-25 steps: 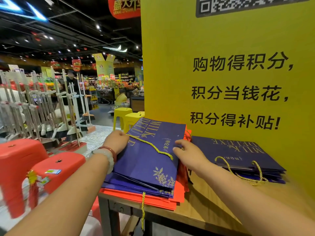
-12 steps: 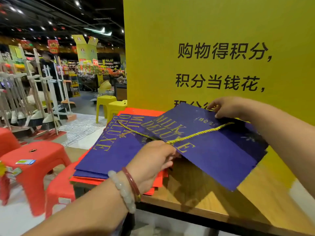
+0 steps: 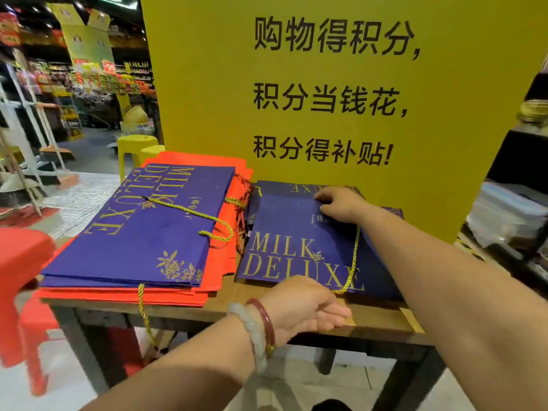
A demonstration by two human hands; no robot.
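Shifted since half a second back: bag [image 3: 299,232], then in the air between both hands, now down flat on right pile [image 3: 281,187], at foot of sign [image 3: 207,84]. Lettering toward wearer, upper edge toward sign. Left stack [image 3: 142,232] just beside, lying on red bags [image 3: 219,262], apart from both hands.

Right hand [image 3: 341,204] on bag's far edge, knuckles up, fingers bent, tips on the paper. Pinching or only pressing: cannot tell. Left hand [image 3: 302,310] at bag's near edge, over front of surface [image 3: 379,321], fingers loosely extended to the right, gripping nothing seen. Touching the bottom edge or just short of it: cannot tell. Bag thus between the two hands, one far, one near.

Handling, as judged: folded paper, light, fairly stiff while flat, quick to bend or crease if lifted by one corner. Smooth face, likely to slide on the bag beneath. Cord [image 3: 354,262] loose across right half, trailing past near edge, apt to snag.

Best hold: far and near edges together, or far edge by the cord holes with a flat palm steadying. Squaring to pile by nudging edges, not dragging.
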